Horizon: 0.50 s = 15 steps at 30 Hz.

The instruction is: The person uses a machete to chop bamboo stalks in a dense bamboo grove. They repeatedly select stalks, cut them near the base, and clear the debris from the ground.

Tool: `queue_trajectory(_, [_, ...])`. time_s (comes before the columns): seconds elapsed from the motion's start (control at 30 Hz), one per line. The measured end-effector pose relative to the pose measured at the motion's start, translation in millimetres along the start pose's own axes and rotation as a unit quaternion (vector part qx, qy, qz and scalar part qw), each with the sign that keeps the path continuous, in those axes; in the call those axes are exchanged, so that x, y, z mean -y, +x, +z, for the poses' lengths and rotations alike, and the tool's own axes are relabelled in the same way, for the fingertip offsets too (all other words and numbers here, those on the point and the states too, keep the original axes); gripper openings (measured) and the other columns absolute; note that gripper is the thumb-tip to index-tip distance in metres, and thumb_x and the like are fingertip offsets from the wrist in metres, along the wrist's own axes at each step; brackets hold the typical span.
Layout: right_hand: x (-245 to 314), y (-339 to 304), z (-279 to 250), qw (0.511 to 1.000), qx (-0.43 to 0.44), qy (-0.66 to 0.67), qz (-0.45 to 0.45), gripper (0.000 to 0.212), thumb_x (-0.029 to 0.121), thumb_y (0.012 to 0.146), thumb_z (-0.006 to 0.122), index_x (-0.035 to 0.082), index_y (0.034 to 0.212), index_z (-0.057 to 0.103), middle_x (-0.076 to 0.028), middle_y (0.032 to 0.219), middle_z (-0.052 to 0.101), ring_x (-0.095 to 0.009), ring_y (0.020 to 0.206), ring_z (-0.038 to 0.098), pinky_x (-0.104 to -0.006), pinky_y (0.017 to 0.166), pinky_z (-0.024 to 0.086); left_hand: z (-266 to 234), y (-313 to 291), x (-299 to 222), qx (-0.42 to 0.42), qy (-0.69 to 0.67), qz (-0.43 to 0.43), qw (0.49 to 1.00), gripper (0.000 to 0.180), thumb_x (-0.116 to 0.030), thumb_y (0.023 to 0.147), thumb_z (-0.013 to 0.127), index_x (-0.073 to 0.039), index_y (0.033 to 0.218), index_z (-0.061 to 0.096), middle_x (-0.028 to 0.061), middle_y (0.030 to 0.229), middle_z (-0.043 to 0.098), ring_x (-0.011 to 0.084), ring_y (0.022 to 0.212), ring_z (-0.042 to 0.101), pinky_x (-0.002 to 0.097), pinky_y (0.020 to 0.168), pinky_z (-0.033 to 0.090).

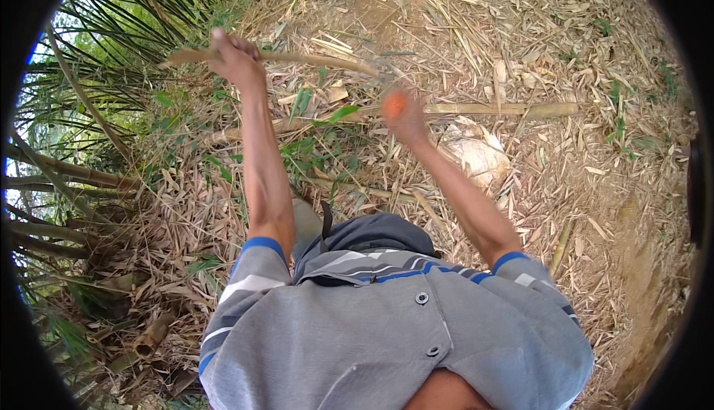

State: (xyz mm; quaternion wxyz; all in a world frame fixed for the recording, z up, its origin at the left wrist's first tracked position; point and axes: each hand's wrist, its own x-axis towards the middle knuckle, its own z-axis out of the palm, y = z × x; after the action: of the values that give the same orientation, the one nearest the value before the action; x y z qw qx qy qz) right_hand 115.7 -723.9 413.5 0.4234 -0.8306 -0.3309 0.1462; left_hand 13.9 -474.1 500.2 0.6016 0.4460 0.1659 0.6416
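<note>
My left hand (239, 62) is wrapped round a brownish wooden stick (320, 60), held crosswise above the ground. One end of it juts out left of my fist, and the other reaches toward my right hand. My right hand (405, 118), smeared by motion, grips a tool with an orange handle (395, 103). A blurred greyish part of this tool shows beside the stick's right end; whether the two touch, I cannot tell. The tool's exact kind is also unclear.
A bamboo pole (498, 110) lies across the leaf-strewn ground beyond me, with a pale stone-like lump (476, 153) just on its near side. Thick bamboo stalks (74, 176) crowd the left. A cut bamboo piece (154, 336) lies low at left. Bare earth slopes at right.
</note>
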Motion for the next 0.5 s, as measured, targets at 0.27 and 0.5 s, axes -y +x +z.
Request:
queue_trajectory(0.27, [-31.7,-84.1,42.0,0.893,0.037,0.393,0.216,0.018,0.005,0.074,0.059,0.0,0.089,0.05,-0.007,0.067,0.056,-0.016,0.052,0.055,-0.0313,0.049,0.047,-45.2,2.7,14.1,0.072,-0.004,-0.068,0.995,0.028,-0.029,0.093,0.047,-0.009,0.073,0.045,-0.0011,0.052,0.038,0.0121,0.042,0.039,0.0266,0.042,0.039])
queue_trajectory(0.5, [-35.6,-75.8,5.0,0.937,-0.049,0.322,0.126,0.014,0.003,0.074,0.057,0.0,0.084,0.049,-0.004,0.06,0.051,-0.011,0.043,0.05,-0.0252,0.038,0.041,-64.3,-21.1,70.1,-0.212,0.026,-0.184,0.959,0.028,-0.034,0.092,0.047,-0.009,0.08,0.042,-0.0014,0.059,0.037,0.0103,0.042,0.033,0.0258,0.038,0.035])
